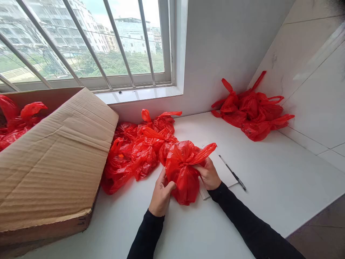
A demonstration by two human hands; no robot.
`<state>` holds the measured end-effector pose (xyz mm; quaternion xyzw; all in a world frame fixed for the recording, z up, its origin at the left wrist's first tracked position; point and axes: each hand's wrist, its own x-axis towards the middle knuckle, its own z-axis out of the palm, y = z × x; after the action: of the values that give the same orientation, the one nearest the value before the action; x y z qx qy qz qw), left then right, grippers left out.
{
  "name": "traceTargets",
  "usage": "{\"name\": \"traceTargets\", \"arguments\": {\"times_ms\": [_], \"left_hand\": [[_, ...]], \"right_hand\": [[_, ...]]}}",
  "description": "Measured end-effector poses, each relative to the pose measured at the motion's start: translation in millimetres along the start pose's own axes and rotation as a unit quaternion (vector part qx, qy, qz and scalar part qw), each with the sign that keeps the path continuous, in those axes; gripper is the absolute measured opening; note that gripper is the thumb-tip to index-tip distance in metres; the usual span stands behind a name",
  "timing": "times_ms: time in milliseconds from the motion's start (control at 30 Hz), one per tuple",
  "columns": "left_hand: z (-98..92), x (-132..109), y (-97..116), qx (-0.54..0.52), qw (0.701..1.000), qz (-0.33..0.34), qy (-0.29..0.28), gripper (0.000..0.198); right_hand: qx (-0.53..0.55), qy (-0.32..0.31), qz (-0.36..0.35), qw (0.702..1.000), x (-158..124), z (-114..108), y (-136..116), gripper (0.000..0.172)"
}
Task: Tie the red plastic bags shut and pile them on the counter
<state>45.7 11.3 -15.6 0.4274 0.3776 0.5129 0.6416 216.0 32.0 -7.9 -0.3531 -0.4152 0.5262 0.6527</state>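
A knotted red plastic bag (184, 180) is held between my two hands over the white tabletop (129, 223). My left hand (161, 194) grips its lower left side, thumb across the front. On the right, my right hand (209, 175) holds the bag just under its tied handle, with some fingers hidden behind the plastic. What the bag contains cannot be made out. Behind the right hand lies white paper (225, 171), partly covered, with a black pen (233, 173) at its right edge. A cluster of tied red bags (145, 147) sits just beyond the left hand.
At the left stands an open cardboard box (56, 154) with red bags (18, 122) inside. Another pile of red bags (252, 111) rests in the far right corner against the tiled wall (318, 90). A barred window (88, 43) rises behind the table.
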Motion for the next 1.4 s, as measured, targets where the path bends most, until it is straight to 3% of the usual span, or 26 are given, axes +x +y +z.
{"name": "traceTargets", "arguments": {"times_ms": [167, 367, 533, 600, 700, 867, 1100, 1400], "left_hand": [[-0.9, 2.4, -3.9, 0.028, 0.999, 0.020, -0.040, 0.045], [-6.1, 3.4, -0.4, 0.021, 0.999, 0.023, -0.011, 0.039], [-4.0, -6.2, 11.9, 0.138, 0.983, 0.027, -0.117, 0.075], [0.1, -9.5, 11.2, 0.170, 0.976, 0.023, -0.135, 0.081], [6.4, -10.6, 5.6, 0.180, 0.979, 0.030, -0.092, 0.073], [8.8, -5.0, 4.4, 0.175, 0.983, 0.047, -0.034, 0.036], [-0.7, 0.2, -0.4, 0.073, 0.996, 0.001, 0.047, 0.032], [-10.2, 5.1, -12.6, -0.008, 0.997, -0.002, 0.080, 0.030]], "right_hand": [[0.028, 0.012, 0.015, 0.999, -1.0, -1.2, 3.1, 0.033], [0.039, -0.035, 0.030, 0.998, -2.0, 0.9, 0.0, 0.040], [0.029, -0.016, 0.008, 0.999, -0.8, 0.2, 2.9, 0.026], [0.030, -0.001, 0.009, 0.999, -0.5, -0.4, 4.3, 0.024], [0.042, 0.000, 0.028, 0.999, -1.3, -0.6, 4.3, 0.030], [0.039, -0.031, 0.040, 0.998, -2.9, 0.9, -1.0, 0.036], [0.034, -0.095, 0.062, 0.993, -3.0, 2.2, -3.4, 0.027], [-0.033, -0.190, 0.055, 0.980, -7.0, 6.8, -6.7, 0.075]]}}
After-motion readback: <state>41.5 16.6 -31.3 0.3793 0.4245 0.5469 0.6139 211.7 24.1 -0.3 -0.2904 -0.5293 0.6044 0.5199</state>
